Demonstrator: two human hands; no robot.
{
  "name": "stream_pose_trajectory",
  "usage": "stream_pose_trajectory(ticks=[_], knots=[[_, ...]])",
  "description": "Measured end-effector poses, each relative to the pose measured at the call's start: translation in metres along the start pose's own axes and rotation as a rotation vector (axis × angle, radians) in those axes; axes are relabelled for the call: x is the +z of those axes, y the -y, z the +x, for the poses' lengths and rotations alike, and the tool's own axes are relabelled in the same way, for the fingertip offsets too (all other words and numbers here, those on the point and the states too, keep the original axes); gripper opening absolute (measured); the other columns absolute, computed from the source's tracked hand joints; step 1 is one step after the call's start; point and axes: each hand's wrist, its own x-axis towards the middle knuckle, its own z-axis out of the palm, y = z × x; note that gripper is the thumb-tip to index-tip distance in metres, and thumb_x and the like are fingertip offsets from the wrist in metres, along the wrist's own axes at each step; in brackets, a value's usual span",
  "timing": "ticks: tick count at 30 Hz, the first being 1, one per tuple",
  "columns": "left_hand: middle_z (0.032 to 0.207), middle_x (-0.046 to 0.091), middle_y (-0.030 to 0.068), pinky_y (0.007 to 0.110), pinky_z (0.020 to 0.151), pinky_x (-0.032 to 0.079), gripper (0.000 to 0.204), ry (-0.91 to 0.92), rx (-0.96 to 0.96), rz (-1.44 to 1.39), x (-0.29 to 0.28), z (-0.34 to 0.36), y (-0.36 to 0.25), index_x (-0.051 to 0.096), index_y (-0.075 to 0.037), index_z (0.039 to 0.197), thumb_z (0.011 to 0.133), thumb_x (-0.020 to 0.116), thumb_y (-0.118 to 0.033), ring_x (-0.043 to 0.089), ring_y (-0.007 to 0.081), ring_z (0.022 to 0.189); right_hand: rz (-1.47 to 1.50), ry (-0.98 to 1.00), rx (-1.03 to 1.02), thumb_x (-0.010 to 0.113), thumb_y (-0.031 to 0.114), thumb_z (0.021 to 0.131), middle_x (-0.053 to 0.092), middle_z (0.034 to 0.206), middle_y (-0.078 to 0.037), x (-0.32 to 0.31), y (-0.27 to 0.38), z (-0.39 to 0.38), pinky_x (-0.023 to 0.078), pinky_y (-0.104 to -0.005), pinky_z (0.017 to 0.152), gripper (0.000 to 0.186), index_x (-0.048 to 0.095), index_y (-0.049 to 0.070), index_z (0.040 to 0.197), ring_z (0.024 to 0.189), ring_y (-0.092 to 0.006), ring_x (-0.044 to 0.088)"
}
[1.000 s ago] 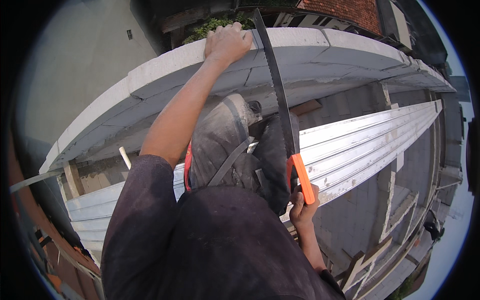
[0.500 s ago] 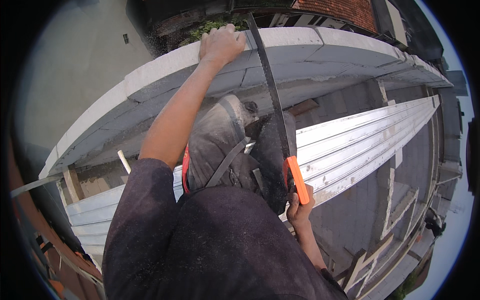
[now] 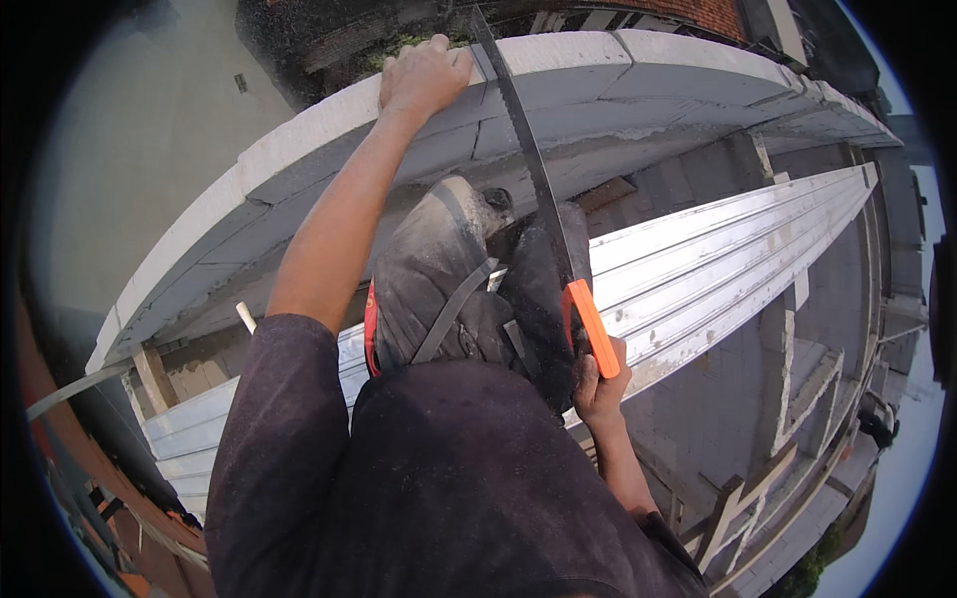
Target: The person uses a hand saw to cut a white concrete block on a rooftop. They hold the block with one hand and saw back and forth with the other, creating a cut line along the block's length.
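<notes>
My right hand (image 3: 603, 387) is closed around the orange handle (image 3: 594, 329) of a handsaw, low in front of my body on the right. From there the long dark toothed blade (image 3: 536, 164) runs up and away, crossing the top edge of a pale block wall (image 3: 563, 52). My left hand (image 3: 427, 78) rests on the wall's top just left of the blade, its fingers curled over the far edge. Between that hand and the blade shows a narrow grey strip (image 3: 484, 64), whose kind I cannot make out. The depth of the blade in the block is not visible.
Below me lies a long ribbed metal plank (image 3: 718, 259), slanting from lower left to upper right. My bent knees (image 3: 454, 224) are close to the wall. Timber framing (image 3: 748, 503) stands at the lower right. Beyond the wall the ground drops away, with a tiled roof (image 3: 688, 12) farther off.
The view has shifted slightly, so the wall, both hands and the saw appear higher in the picture. Both grips look the same, and the blade still crosses the wall beside my left hand.
</notes>
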Motion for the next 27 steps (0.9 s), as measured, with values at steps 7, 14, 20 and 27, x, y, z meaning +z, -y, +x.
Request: stream_pose_trajectory(ticks=[7,14,20,27], knots=[[0.128,0.074,0.0259,0.059,0.106,0.049,0.054,0.004,0.026,0.024,0.006,0.005,0.006,0.071,-0.003,0.123,0.103,0.043,-0.045,0.068,0.0475,0.122,0.089,0.05,0.178,0.059,0.02,0.112,0.068,0.089,-0.022,0.042,0.038,0.161,0.052,-0.0427,0.07,0.024,0.06,-0.002,0.12,0.079,-0.0358,0.068],[0.132,0.073,0.024,0.059,0.104,0.05,0.056,0.033,0.013,0.011,-0.01,0.002,0.0,0.072,-0.003,0.126,0.104,0.043,-0.046,0.068,0.0453,0.123,0.082,0.11,0.258,0.063,0.026,0.109,0.072,0.097,-0.025,0.0,0.053,0.092,0.057,-0.0475,0.079,0.031,0.061,0.001,0.126,0.086,-0.0461,0.075],[0.13,0.074,0.0246,0.06,0.105,0.049,0.057,0.043,-0.033,0.018,0.003,0.003,0.007,0.071,-0.004,0.128,0.103,0.042,-0.046,0.068,0.0479,0.122,0.114,0.044,0.168,0.063,0.023,0.109,0.071,0.103,-0.023,-0.003,0.036,0.067,0.059,-0.0426,0.074,0.031,0.065,-0.002,0.128,0.084,-0.0414,0.076],[0.128,0.075,0.0246,0.059,0.105,0.049,0.056,0.062,0.006,0.009,-0.005,0.008,0.006,0.071,-0.004,0.127,0.102,0.042,-0.045,0.067,0.0475,0.124,0.108,0.041,0.175,0.066,0.025,0.108,0.067,0.074,-0.025,0.041,0.048,0.168,0.052,-0.0536,0.067,0.027,0.056,0.001,0.114,0.074,-0.0503,0.068]])
